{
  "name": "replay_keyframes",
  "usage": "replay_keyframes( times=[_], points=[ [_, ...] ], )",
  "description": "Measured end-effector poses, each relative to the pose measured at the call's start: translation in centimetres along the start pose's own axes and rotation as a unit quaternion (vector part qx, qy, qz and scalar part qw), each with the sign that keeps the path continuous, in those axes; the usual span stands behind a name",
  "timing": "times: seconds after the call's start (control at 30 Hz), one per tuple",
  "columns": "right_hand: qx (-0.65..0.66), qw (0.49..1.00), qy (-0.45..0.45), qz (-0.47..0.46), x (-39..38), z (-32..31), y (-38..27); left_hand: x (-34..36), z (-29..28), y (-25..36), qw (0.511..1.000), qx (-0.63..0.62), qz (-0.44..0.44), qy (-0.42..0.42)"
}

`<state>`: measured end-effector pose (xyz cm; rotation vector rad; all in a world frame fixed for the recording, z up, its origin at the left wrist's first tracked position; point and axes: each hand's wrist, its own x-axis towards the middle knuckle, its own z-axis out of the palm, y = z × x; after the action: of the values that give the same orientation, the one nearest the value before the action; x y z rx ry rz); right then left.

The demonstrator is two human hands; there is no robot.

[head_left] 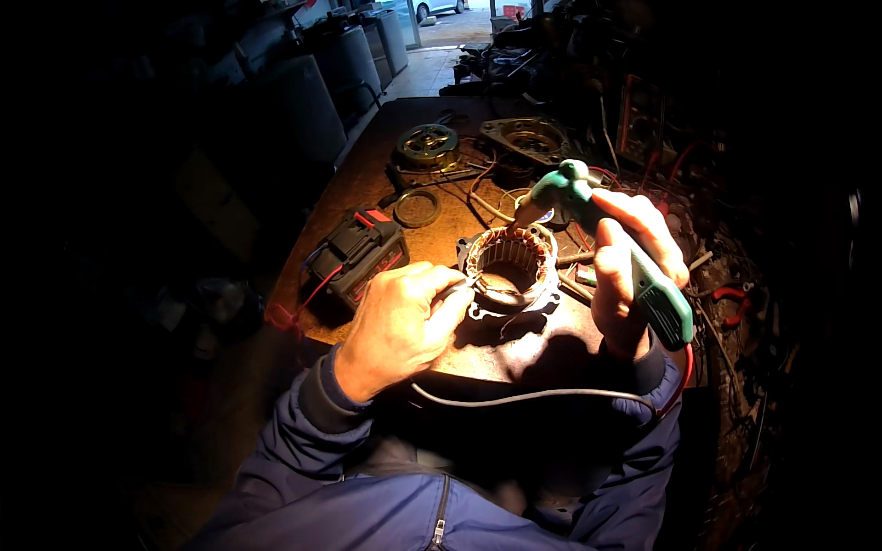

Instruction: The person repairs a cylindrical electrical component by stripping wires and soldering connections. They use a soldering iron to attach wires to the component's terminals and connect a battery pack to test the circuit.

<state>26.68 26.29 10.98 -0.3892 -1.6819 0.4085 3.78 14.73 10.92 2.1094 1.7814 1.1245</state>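
And here it is, right under the bright light: a wound stator sitting near the front of the table, its round opening facing up. It's a stubby metal ring with lugs jutting from its outer edge, coppery windings looping round the upper rim, and narrow ridged slots lining the inside wall. Lovely warm glints off that copper!

On the right side, the right hand has its fingers wrapped around a green power tool, smooth-shelled, bent at the head, with dark slotted vents low on the body. Its brownish nose points down at the far rim; actual contact, I can't tell.

Over to the left hand: fingers in a narrow pinch on a slim pale piece, right at the stator's near-left edge; what that piece is, I can't make out.

Around them, a boxy black battery pack with a red patch, a flat brassy ring, a spoked metal disc, and a three-cornered cast plate at the back. Down front, a smooth grey cable sags in a shallow curve between soft blue sleeves.
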Motion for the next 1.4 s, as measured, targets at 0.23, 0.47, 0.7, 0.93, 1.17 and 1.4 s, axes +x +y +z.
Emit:
replay_keyframes(
  times=[0.23, 0.47, 0.7, 0.93, 1.17, 1.4],
  points=[
    [0.087, 0.996, 0.002, 0.012, -0.1, 0.9, 1.0, 0.3, -0.3, 0.6, 0.999, -0.021, -0.031, -0.027],
    [0.1, 0.994, 0.0, -0.051, 0.5, 1.1, 1.1, 0.2, -0.2, 0.5, 0.999, -0.024, -0.033, -0.032],
    [0.086, 0.995, -0.046, -0.034, 0.6, 1.0, -0.2, 0.1, 0.1, 0.2, 0.999, -0.026, -0.016, -0.009],
    [0.056, 0.992, -0.048, -0.105, 0.7, 1.6, -1.3, 0.3, -0.2, 0.3, 1.0, -0.003, -0.017, -0.025],
    [0.069, 0.985, -0.04, -0.155, 3.1, 2.2, -2.7, 0.2, -0.1, 0.1, 1.0, -0.029, -0.004, -0.01],
    [0.024, 0.986, -0.038, -0.159, 2.7, 3.0, -1.9, 0.3, 0.1, 0.0, 0.999, -0.05, -0.005, 0.001]
  ],
)
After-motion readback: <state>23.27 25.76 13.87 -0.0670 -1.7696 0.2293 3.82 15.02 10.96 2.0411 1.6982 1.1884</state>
